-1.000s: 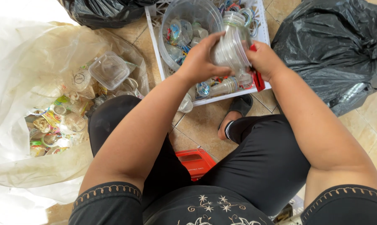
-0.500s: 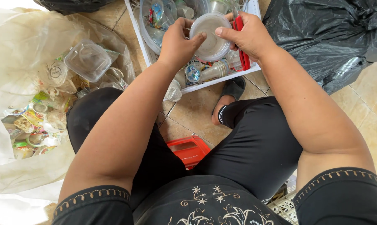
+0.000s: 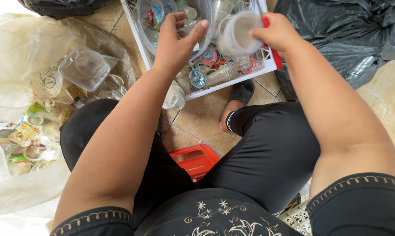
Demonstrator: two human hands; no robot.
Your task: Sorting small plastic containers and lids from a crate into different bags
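— Hands first: what does each hold?
— Right hand (image 3: 278, 32) grips one clear plastic cup (image 3: 240, 37) and one red cutter (image 3: 271, 41) above the white crate (image 3: 232, 83). Left hand (image 3: 175, 39) hovers beside it, fingers spread, holding nothing.
— Bags?
— Two black bags (image 3: 350, 39), one clear bag (image 3: 14, 109) with one clear square tub (image 3: 84, 67) on its scraps. One red box (image 3: 194, 161) lies between the knees.

place: likely home recycling-sorting spot | tiled floor (image 3: 206, 118) | black sacks (image 3: 337, 39) | cup crate (image 3: 232, 83)
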